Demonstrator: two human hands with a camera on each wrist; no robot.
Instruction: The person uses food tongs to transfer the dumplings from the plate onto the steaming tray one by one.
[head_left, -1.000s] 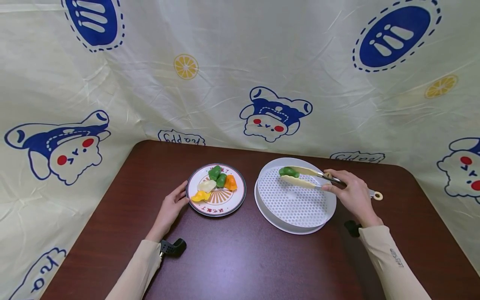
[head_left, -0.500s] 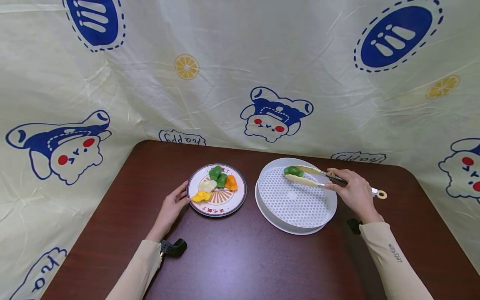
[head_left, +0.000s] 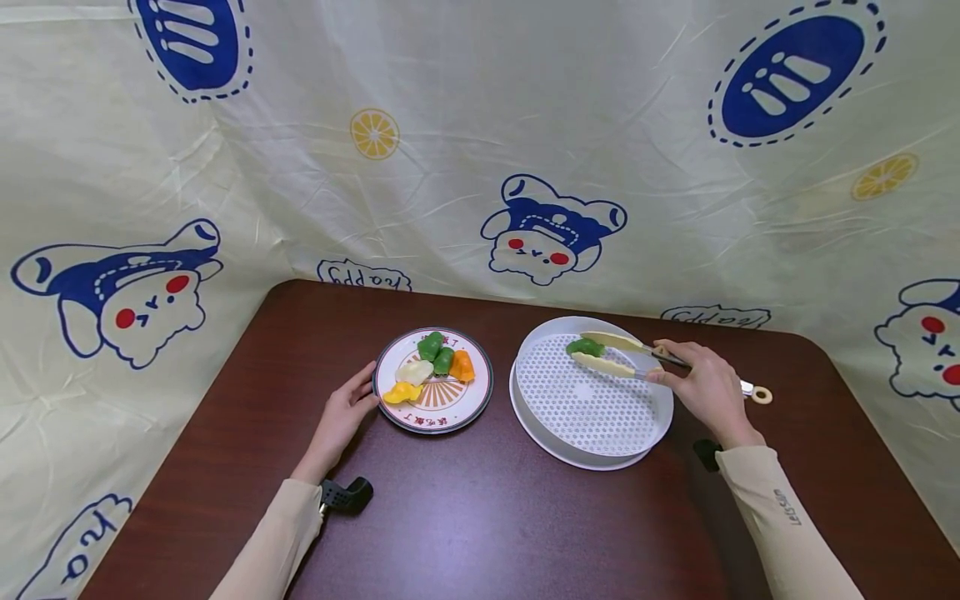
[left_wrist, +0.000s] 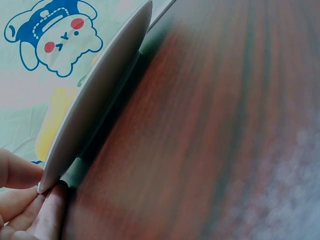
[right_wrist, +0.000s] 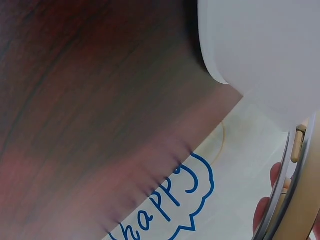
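Note:
In the head view my left hand (head_left: 347,417) grips the left rim of a round white plate (head_left: 468,400), thumb on top and fingers beneath, as the left wrist view confirms. The plate bears two green pieces (head_left: 431,345), an orange piece (head_left: 462,365), a yellow piece (head_left: 402,392) and a whitish piece (head_left: 415,372), which look like bell pepper chunks. My right hand (head_left: 705,387) holds cream-tipped metal tongs (head_left: 611,365) over a white perforated basket (head_left: 592,417). Between the parted tong tips, a green pepper piece (head_left: 583,347) lies at the basket's far left part.
A white round base (head_left: 551,454) sits under the basket. Both stand on a dark brown table (head_left: 450,525), right of the plate. Behind the table hangs a pale printed cloth (head_left: 420,208).
The tongs shift slightly right with the green pepper piece, then their tips part a little and the piece sits lower in the basket. My left hand and the plate stay in place.

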